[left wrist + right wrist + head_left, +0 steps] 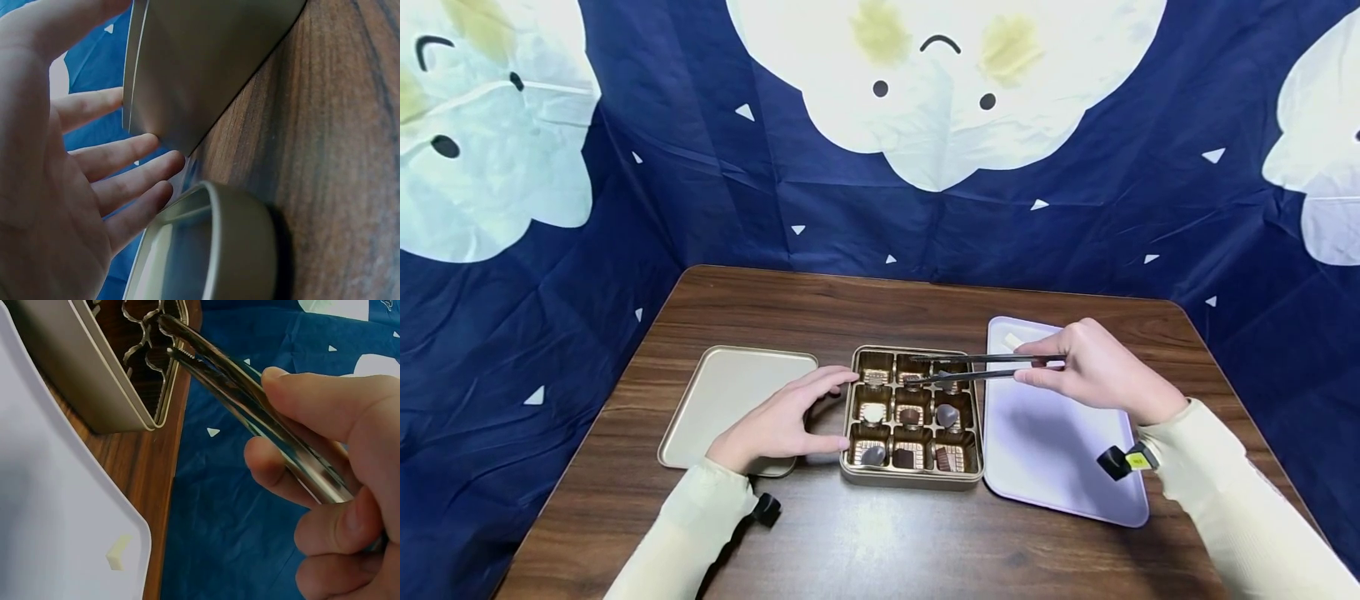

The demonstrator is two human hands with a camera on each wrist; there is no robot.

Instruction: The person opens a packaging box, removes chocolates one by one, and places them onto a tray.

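A gold box (pixel 910 480) divided into nine compartments stands on the table, with several chocolates in it. Among these are a white chocolate (pixel 873 412), a dark heart-shaped one (pixel 947 415) and a striped one (pixel 950 458). My right hand (pixel 1101 375) grips a pair of dark metal tongs (pixel 985 358) between thumb and fingers. The tongs' tips reach over the back middle compartment, slightly apart with a gap between them. At the box's left side is my left hand (pixel 778 421), fingers extended, fingertips right at the wall (pixel 206 56).
On the right a lavender tray (pixel 1052 458) lies beside the box, with a small pale piece (pixel 117 553) near its far corner. A shallow gold lid (pixel 730 400) lies to the left, partly under my left hand. Blue fabric (pixel 700 225) hangs behind the table.
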